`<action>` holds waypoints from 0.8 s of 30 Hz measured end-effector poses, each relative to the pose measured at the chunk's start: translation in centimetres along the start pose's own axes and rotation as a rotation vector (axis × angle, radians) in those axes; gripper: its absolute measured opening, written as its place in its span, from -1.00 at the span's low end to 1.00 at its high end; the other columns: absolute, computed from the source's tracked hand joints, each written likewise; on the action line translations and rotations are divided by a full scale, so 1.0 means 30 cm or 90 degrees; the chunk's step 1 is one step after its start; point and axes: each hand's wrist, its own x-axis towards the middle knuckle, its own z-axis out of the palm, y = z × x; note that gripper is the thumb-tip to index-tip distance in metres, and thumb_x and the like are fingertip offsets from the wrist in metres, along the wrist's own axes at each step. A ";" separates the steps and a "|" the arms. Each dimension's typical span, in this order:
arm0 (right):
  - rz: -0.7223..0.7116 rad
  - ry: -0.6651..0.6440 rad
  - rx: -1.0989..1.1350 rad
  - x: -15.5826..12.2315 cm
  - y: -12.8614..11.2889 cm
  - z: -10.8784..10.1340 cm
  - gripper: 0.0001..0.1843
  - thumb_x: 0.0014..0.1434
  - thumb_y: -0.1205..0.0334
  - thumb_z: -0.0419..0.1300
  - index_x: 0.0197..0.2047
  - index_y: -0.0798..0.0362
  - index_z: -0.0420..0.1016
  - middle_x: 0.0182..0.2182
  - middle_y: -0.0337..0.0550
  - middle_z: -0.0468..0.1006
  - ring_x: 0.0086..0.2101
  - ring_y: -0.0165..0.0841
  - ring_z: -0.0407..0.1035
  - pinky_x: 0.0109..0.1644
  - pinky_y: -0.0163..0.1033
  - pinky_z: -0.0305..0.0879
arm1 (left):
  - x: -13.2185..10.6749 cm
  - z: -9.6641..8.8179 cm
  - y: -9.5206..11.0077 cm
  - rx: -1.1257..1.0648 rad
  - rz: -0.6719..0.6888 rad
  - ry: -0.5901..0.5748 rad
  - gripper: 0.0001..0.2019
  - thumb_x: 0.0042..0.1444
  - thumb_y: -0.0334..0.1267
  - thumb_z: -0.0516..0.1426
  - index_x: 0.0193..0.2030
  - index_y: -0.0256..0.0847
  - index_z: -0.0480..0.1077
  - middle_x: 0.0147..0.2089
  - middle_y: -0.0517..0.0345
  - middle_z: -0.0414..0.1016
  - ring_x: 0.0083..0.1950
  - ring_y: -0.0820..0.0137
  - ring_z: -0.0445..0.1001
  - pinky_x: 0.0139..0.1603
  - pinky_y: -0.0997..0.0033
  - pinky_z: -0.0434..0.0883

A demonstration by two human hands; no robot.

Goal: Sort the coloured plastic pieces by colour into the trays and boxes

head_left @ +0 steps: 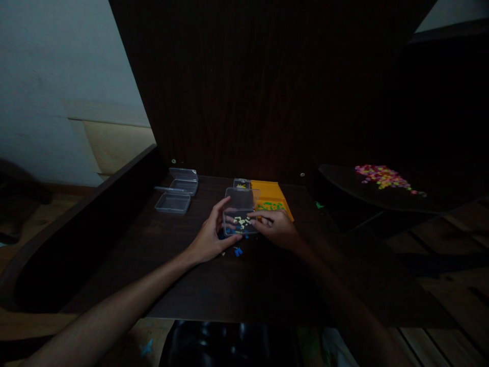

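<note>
My left hand [212, 232] grips the near left side of a clear plastic box [224, 216], thumb in front and fingers behind, and its hinged lid [241, 195] stands open. Small cream-coloured pieces [241, 222] lie inside it. Over the box's right side is my right hand [278, 229], thumb and index finger brought close together above the pieces; anything between them is too small to make out. Blue pieces [238, 252] are scattered on the dark tabletop just in front of the box, and more blue shows around its near edge.
An open yellow case [269, 190] with green pieces [271, 206] lies right behind my right hand. Beyond is a small box with yellow pieces [240, 186]. Two open clear boxes [172, 204] stand left. Colourful bits [384, 177] cover a dark surface at right.
</note>
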 end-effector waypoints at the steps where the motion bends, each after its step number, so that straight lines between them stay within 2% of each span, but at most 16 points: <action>1: -0.004 0.025 0.013 -0.002 0.000 -0.002 -0.71 0.18 0.16 0.17 -0.16 0.08 0.66 -0.68 -0.37 0.20 -0.62 -0.48 0.06 -0.47 -0.33 0.01 | 0.003 -0.003 -0.003 0.002 0.000 0.009 -0.06 -0.04 -0.34 0.36 0.41 0.02 -0.05 0.19 -0.05 0.31 -0.06 0.35 0.49 0.07 0.11 0.51; 3: -0.011 0.075 0.035 -0.007 0.002 -0.004 -0.72 0.17 0.15 0.16 -0.22 0.11 0.65 -0.68 -0.37 0.19 -0.63 -0.48 0.04 -0.48 -0.33 0.02 | 0.012 -0.009 -0.010 0.011 0.006 0.030 -0.06 -0.04 -0.33 0.36 0.41 0.01 -0.06 0.20 -0.07 0.32 -0.04 0.32 0.49 0.07 0.11 0.52; 5: -0.018 0.086 0.041 -0.012 0.007 -0.003 -0.76 0.14 0.17 0.16 -0.30 0.12 0.61 -0.69 -0.37 0.18 -0.63 -0.49 0.04 -0.49 -0.34 0.02 | 0.022 -0.018 -0.017 0.023 0.016 0.058 -0.05 -0.06 -0.32 0.36 0.41 0.01 -0.05 0.20 -0.07 0.32 -0.02 0.30 0.48 0.06 0.10 0.52; 7: -0.027 0.034 0.025 -0.016 0.014 0.003 -0.83 0.10 0.23 0.18 -0.37 0.10 0.58 -0.70 -0.39 0.17 -0.64 -0.50 0.06 -0.47 -0.35 0.03 | 0.031 -0.027 -0.025 0.032 0.022 0.083 -0.05 -0.07 -0.31 0.37 0.40 0.00 -0.05 0.19 -0.05 0.32 -0.03 0.31 0.48 0.05 0.09 0.53; 9: -0.038 -0.058 -0.021 -0.016 0.017 0.014 -0.89 0.07 0.28 0.20 -0.38 0.08 0.57 -0.70 -0.40 0.20 -0.63 -0.50 0.09 -0.45 -0.35 0.02 | 0.037 -0.036 -0.032 0.038 0.026 0.101 -0.04 -0.07 -0.31 0.37 0.40 0.00 -0.06 0.18 -0.05 0.31 -0.05 0.32 0.48 0.04 0.09 0.53; 12: -0.048 -0.152 -0.109 -0.012 0.009 0.035 -0.86 0.09 0.30 0.22 -0.27 0.05 0.61 -0.64 -0.36 0.34 -0.58 -0.47 0.17 -0.41 -0.34 0.01 | 0.041 -0.044 -0.036 0.046 0.030 0.114 -0.05 -0.06 -0.29 0.36 0.40 -0.01 -0.07 0.17 -0.05 0.31 -0.05 0.32 0.48 0.04 0.08 0.54; 16: -0.054 -0.200 -0.148 -0.005 -0.010 0.050 -0.77 0.15 0.30 0.21 -0.13 0.02 0.63 -0.55 -0.29 0.46 -0.52 -0.45 0.25 -0.37 -0.34 0.04 | 0.041 -0.043 -0.033 0.055 0.037 0.121 -0.05 -0.05 -0.27 0.37 0.40 -0.02 -0.06 0.16 -0.05 0.32 -0.06 0.32 0.47 0.03 0.10 0.54; 24: -0.106 -0.219 -0.138 -0.002 0.017 0.061 -0.81 0.18 0.30 0.22 -0.17 0.00 0.66 -0.50 -0.25 0.54 -0.51 -0.44 0.28 -0.36 -0.33 0.06 | 0.041 -0.042 -0.025 0.060 0.036 0.120 -0.05 -0.06 -0.25 0.37 0.40 -0.03 -0.05 0.17 -0.07 0.32 -0.07 0.31 0.48 0.02 0.08 0.55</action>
